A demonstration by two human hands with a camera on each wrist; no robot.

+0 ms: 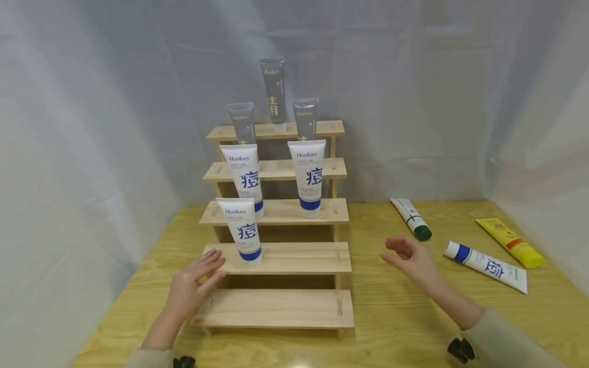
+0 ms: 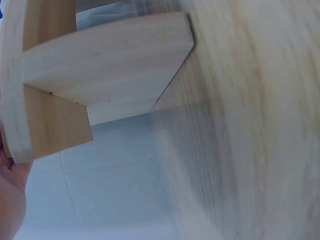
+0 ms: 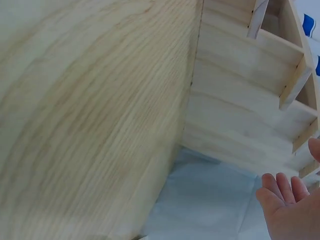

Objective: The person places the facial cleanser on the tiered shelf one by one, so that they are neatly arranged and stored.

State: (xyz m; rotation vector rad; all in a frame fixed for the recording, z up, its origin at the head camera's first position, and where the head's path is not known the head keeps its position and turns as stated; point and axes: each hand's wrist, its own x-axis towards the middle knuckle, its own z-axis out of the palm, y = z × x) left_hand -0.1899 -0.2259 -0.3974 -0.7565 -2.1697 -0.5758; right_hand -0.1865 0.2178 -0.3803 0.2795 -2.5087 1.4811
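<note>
My left hand [image 1: 192, 281] rests at the left end of the second step from the bottom of a stepped wooden display rack [image 1: 285, 257]. Its fingers are extended beside the foot of a white-and-blue tube [image 1: 242, 228] standing cap down on that step. In the left wrist view, the hand [image 2: 12, 200] is at the edge of a rack board [image 2: 115, 60]. Right of the rack, my right hand [image 1: 414, 260] is held over the table with loosely bent fingers and nothing in them. Nearest to it lies another white-and-blue tube [image 1: 488, 267].
Two white-and-blue tubes, left [image 1: 244, 176] and right [image 1: 308, 174], stand on the middle step. Grey tubes stand higher, one [image 1: 274, 92] on top. A white tube with a green cap [image 1: 411, 217] and a yellow tube [image 1: 511, 241] lie on the wooden table [image 1: 382, 327]. Pale curtains [image 1: 414, 102] surround it.
</note>
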